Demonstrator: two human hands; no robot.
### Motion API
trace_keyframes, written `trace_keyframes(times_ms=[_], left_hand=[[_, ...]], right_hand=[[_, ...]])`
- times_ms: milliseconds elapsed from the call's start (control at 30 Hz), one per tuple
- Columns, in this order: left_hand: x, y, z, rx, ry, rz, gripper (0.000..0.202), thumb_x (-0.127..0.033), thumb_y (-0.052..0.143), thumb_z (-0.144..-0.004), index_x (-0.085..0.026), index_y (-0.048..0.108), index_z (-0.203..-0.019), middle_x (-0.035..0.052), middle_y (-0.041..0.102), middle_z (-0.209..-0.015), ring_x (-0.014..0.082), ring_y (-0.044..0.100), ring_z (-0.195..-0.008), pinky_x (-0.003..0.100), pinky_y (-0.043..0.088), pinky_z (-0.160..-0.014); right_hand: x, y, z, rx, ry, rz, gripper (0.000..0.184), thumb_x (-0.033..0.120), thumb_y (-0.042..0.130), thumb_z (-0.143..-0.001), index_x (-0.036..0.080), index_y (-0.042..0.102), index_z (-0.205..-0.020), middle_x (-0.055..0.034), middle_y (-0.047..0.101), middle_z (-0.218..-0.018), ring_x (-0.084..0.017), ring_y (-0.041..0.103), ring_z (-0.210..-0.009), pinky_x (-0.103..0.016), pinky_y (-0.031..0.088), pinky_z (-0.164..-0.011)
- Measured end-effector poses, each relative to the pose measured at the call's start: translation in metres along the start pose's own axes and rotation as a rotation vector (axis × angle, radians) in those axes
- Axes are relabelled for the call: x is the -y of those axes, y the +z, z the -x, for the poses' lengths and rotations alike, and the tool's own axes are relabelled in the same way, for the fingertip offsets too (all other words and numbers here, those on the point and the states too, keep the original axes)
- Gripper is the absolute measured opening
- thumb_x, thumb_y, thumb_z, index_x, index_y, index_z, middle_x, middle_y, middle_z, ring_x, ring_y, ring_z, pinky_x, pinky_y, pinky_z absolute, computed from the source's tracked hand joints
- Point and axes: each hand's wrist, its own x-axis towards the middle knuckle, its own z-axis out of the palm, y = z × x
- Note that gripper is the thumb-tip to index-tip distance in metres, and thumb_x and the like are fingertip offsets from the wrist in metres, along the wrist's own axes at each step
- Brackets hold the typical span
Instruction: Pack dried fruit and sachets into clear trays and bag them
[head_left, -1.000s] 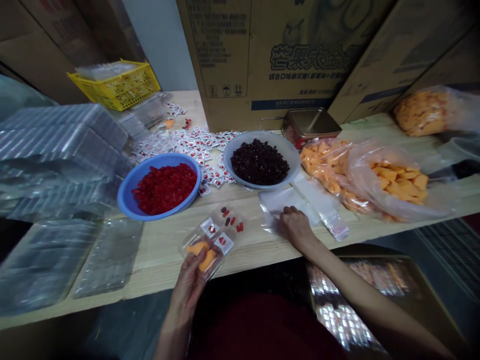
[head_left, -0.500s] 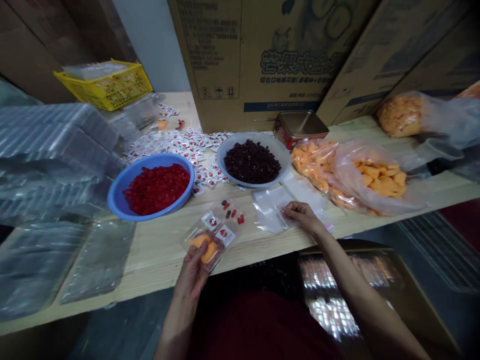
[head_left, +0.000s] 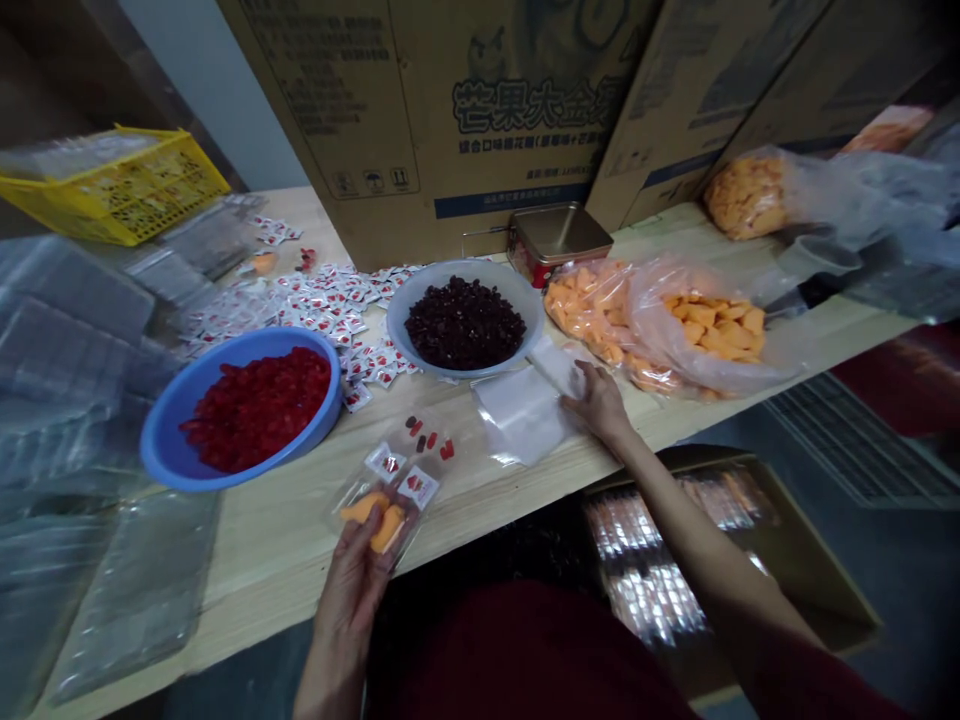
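Note:
My left hand [head_left: 356, 575] grips the near end of a clear plastic tray [head_left: 411, 480], thumb on top. Two orange candy pieces [head_left: 386, 527] lie in its near part, two white printed sachets [head_left: 418, 486] in the middle, and several small red and dark pieces [head_left: 431, 440] at the far end. Over the right edge of a pile of clear plastic bags [head_left: 521, 412] is my right hand [head_left: 600, 405], its thumb and bent fingers apart and nothing visible between them. Whether its fingertips touch the bags, I cannot tell.
Beyond the hands stand a blue basin [head_left: 161, 435] of red pieces and a pale bowl [head_left: 397, 325] of dark ones, with scattered sachets [head_left: 322, 300] between. Orange pieces fill an open bag [head_left: 652, 330] at right. Clear trays [head_left: 67, 320] are stacked left; an open carton [head_left: 832, 580] sits below.
The view has turned to the right. My right hand has opened from its pinch on the bags and shifted toward their right edge. The left hand still holds the tray.

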Motion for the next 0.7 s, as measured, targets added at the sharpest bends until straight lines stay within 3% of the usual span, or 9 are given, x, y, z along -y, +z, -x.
trace_keyframes(times_ms=[133, 233, 433, 533, 600, 700], left_hand=[[-0.001, 0.002, 0.004, -0.045, -0.006, 0.013, 0.041, -0.001, 0.056, -0.087, -0.017, 0.064, -0.124, 0.0094, 0.075, -0.110, 0.0201, 0.074, -0.094, 0.033, 0.063, -0.083], [-0.001, 0.002, 0.004, -0.039, -0.007, 0.025, 0.042, -0.001, 0.056, -0.087, -0.018, 0.064, -0.124, 0.0095, 0.075, -0.110, 0.0199, 0.074, -0.094, 0.034, 0.063, -0.085], [-0.001, 0.001, 0.005, -0.024, 0.004, 0.001, 0.039, -0.001, 0.054, -0.088, -0.016, 0.065, -0.122, 0.0097, 0.075, -0.109, 0.0201, 0.074, -0.094, 0.033, 0.063, -0.084], [-0.001, 0.001, 0.006, -0.036, 0.001, 0.024, 0.036, 0.000, 0.055, -0.086, -0.014, 0.067, -0.117, 0.0103, 0.075, -0.112, 0.0206, 0.074, -0.095, 0.033, 0.062, -0.087], [-0.001, 0.001, 0.005, -0.030, -0.004, 0.031, 0.033, 0.001, 0.056, -0.086, -0.013, 0.068, -0.113, 0.0101, 0.075, -0.112, 0.0212, 0.074, -0.095, 0.035, 0.062, -0.088], [0.000, -0.001, 0.002, -0.005, 0.007, 0.020, 0.031, 0.001, 0.055, -0.086, -0.013, 0.069, -0.109, 0.0102, 0.074, -0.112, 0.0223, 0.074, -0.094, 0.038, 0.062, -0.087]], right_hand=[[-0.009, -0.005, -0.008, -0.048, 0.083, -0.149, 0.060, 0.037, 0.070, -0.071, 0.013, 0.058, -0.125, -0.0099, 0.061, -0.102, -0.023, 0.057, -0.084, -0.039, 0.048, -0.083], [-0.013, -0.018, -0.012, -0.127, 0.105, -0.154, 0.063, 0.036, 0.070, -0.069, 0.010, 0.057, -0.125, -0.0113, 0.059, -0.103, -0.022, 0.054, -0.081, -0.039, 0.047, -0.081], [-0.003, -0.057, -0.008, -0.321, -0.030, 0.148, 0.064, 0.027, 0.063, -0.075, 0.014, 0.052, -0.136, -0.0151, 0.048, -0.116, -0.029, 0.050, -0.100, -0.042, 0.044, -0.088], [-0.001, -0.070, -0.008, -0.469, -0.014, 0.338, 0.064, 0.026, 0.060, -0.077, 0.017, 0.049, -0.139, -0.0150, 0.045, -0.117, -0.031, 0.045, -0.105, -0.046, 0.039, -0.090], [-0.001, -0.065, -0.008, -0.495, -0.024, 0.372, 0.064, 0.026, 0.059, -0.077, 0.017, 0.049, -0.140, -0.0152, 0.045, -0.118, -0.031, 0.043, -0.106, -0.046, 0.039, -0.090], [-0.001, -0.039, -0.006, -0.352, -0.114, 0.315, 0.063, 0.024, 0.058, -0.076, 0.014, 0.051, -0.138, -0.0151, 0.046, -0.115, -0.030, 0.045, -0.105, -0.043, 0.041, -0.089]])
